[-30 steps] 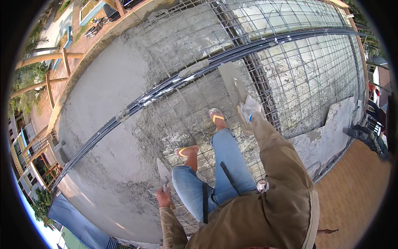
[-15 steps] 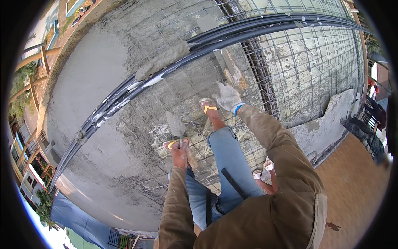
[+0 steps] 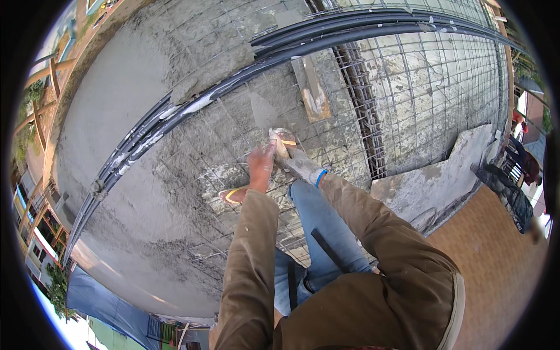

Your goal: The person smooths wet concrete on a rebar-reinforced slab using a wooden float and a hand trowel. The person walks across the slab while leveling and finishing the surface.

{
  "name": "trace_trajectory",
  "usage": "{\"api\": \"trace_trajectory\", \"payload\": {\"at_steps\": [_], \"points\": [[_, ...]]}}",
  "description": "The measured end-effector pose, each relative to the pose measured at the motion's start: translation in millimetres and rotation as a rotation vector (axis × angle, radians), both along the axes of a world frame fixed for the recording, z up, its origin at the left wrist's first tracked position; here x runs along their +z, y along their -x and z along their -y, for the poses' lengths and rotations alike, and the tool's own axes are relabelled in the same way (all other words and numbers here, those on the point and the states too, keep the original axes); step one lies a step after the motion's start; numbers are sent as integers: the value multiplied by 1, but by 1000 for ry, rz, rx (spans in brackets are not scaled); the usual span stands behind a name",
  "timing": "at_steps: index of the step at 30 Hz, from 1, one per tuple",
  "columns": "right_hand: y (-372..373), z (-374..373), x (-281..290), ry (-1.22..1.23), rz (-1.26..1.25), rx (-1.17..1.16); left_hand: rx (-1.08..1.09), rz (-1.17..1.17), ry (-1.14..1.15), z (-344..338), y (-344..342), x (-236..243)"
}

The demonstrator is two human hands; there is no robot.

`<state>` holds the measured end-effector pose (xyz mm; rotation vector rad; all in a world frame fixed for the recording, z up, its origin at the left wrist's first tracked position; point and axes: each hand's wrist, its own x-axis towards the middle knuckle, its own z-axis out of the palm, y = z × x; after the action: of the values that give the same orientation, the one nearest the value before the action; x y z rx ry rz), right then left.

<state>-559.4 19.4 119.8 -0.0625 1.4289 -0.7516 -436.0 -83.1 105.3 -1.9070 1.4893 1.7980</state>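
Observation:
My bare left hand [image 3: 260, 166] grips a pointed trowel [image 3: 262, 111], its blade extended forward over the mesh and wet grey cement. My right hand [image 3: 300, 164], in a pale dusty glove with a blue band at the wrist, is closed at the trowel's handle beside my left fingers. A rectangular float [image 3: 312, 87] with a wooden piece lies on the mesh ahead and to the right. My sandalled feet are beneath and around the hands, one partly covered by them; a yellow-strapped sandal [image 3: 232, 195] shows at left.
A bundle of grey conduits [image 3: 344, 36] arches across ahead. Rebar mesh [image 3: 431, 93] and a reinforced channel [image 3: 361, 116] lie right, beside a cement-coated board [image 3: 426, 163] and tan flooring [image 3: 484, 245]. Smoothed cement [image 3: 108, 99] spreads left toward an edge with wooden framing [image 3: 46, 105].
My right hand has released the float and moved left onto the trowel's handle. My left hand has lifted the trowel forward and rightward to meet it.

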Motion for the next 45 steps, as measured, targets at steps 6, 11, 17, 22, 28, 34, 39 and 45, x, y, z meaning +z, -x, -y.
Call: {"api": "trace_trajectory", "payload": {"at_steps": [6, 11, 17, 22, 28, 34, 39, 45], "points": [[72, -12, -101, -165, -68, -255, 117, -76, 25, -48, -113, 49], [135, -5, -173, -117, -800, 317, -131, 365, 216, -101, -237, 114], [166, 44, -184, -296, -1100, 267, 65, 658, 302, -170, -305, 141], [166, 57, -212, -356, -1234, 35, 496, 765, 304, -203, -300, 135], [154, 46, -267, -360, -1205, -140, 548, 794, 356, -198, -298, 127], [172, 44, -277, -414, -1314, 102, 514, 836, 409, -202, -298, 129], [161, 69, -202, -107, -1155, 164, 146, 696, 590, -191, -261, 135], [62, 98, -73, 17, -312, -188, 552, 103, 253, -197, -125, 141]]}}
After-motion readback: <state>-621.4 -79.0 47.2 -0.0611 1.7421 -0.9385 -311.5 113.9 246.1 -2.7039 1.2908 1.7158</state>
